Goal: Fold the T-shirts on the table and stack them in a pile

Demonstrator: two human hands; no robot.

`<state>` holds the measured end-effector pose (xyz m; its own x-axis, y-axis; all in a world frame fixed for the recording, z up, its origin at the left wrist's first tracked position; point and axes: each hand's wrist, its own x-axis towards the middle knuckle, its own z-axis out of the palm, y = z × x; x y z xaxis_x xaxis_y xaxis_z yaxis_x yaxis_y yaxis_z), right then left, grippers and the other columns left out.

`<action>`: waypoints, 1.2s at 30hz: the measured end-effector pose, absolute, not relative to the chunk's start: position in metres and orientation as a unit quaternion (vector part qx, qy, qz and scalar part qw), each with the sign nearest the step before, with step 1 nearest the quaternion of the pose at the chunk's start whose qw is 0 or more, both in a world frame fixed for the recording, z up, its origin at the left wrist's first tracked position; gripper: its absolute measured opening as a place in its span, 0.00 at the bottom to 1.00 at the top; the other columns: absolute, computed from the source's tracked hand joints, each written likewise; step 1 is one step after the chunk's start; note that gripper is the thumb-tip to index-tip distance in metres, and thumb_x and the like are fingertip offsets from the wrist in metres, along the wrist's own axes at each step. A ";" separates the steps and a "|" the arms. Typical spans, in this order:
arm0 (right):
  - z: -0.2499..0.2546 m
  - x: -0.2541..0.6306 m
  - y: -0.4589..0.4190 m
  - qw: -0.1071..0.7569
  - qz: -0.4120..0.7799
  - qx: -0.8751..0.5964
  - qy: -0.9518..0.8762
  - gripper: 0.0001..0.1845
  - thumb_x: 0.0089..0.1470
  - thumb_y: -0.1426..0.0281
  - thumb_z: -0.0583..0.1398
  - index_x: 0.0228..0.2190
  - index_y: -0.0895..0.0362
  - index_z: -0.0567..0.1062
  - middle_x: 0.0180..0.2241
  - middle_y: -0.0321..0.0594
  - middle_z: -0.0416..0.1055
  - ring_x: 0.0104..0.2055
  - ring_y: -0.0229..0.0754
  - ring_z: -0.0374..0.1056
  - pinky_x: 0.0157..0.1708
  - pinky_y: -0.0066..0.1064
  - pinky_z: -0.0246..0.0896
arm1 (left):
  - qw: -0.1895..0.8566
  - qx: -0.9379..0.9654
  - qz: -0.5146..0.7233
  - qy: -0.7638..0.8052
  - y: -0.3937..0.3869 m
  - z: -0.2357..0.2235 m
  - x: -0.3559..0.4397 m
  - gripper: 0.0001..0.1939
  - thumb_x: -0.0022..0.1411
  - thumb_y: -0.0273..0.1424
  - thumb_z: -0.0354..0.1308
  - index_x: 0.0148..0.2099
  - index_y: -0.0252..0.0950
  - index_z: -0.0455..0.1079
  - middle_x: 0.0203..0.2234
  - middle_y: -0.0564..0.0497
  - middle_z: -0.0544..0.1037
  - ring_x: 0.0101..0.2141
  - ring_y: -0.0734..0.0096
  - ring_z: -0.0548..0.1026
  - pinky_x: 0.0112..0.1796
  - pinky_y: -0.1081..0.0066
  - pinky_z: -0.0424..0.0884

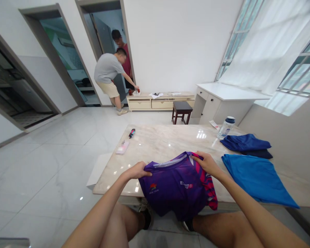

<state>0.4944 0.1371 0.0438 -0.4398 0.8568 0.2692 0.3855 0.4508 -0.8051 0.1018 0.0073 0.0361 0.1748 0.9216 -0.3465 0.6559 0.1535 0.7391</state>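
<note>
purple jersey, logo unreadable

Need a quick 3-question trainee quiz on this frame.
1. True or false: the left hand and the right hand both hold the purple jersey.
2. Multiple choice: what is the person in the grey T-shirt doing?
A. Leaning over the low cabinet, one arm reaching down to its top
B. Sitting on a stool
C. Standing at the window
3. Short answer: on the marble table, which lies farther from the camera wearer, the navy cloth or the bright blue cloth?

Key: 1. True; 2. A; 3. The navy cloth
</note>
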 end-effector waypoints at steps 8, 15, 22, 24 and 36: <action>0.036 0.501 0.143 0.276 0.232 -0.429 -0.828 0.31 0.69 0.42 0.55 0.28 0.52 0.80 0.31 0.43 0.82 0.34 0.51 0.76 0.39 0.36 0.65 | 0.318 0.648 0.172 0.671 0.018 0.023 0.081 0.20 0.58 0.47 0.58 0.25 0.36 0.75 0.19 0.53 0.71 0.27 0.65 0.69 0.32 0.69 0.61; 0.018 0.499 0.155 0.121 0.115 -0.502 -0.849 0.24 0.76 0.56 0.51 0.44 0.52 0.84 0.43 0.47 0.85 0.47 0.52 0.80 0.45 0.33 0.65 | 0.294 0.582 0.324 0.685 0.040 0.010 0.072 0.28 0.65 0.51 0.52 0.42 0.36 0.84 0.39 0.45 0.88 0.43 0.50 0.82 0.46 0.60 0.75; 0.012 0.471 0.190 -0.006 0.044 -0.549 -0.835 0.26 0.79 0.55 0.48 0.53 0.54 0.82 0.47 0.53 0.84 0.50 0.52 0.81 0.48 0.34 0.67 | 0.211 0.619 0.219 0.724 0.075 -0.005 0.055 0.26 0.71 0.50 0.51 0.43 0.38 0.84 0.43 0.41 0.88 0.46 0.47 0.84 0.49 0.60 0.75; 0.006 0.467 0.210 -0.030 0.034 -0.548 -0.835 0.27 0.79 0.54 0.48 0.53 0.55 0.81 0.48 0.54 0.84 0.50 0.53 0.81 0.48 0.35 0.67 | 0.171 0.640 0.146 0.735 0.085 -0.009 0.048 0.24 0.73 0.49 0.52 0.46 0.40 0.84 0.46 0.41 0.88 0.49 0.47 0.84 0.48 0.61 0.75; -0.046 0.419 0.333 0.047 -0.021 -0.554 -0.831 0.21 0.74 0.74 0.46 0.59 0.58 0.72 0.56 0.56 0.75 0.56 0.56 0.72 0.50 0.41 0.66 | 0.021 0.629 0.092 0.771 0.205 -0.045 0.038 0.17 0.79 0.34 0.47 0.59 0.39 0.73 0.54 0.38 0.76 0.49 0.51 0.80 0.49 0.58 0.75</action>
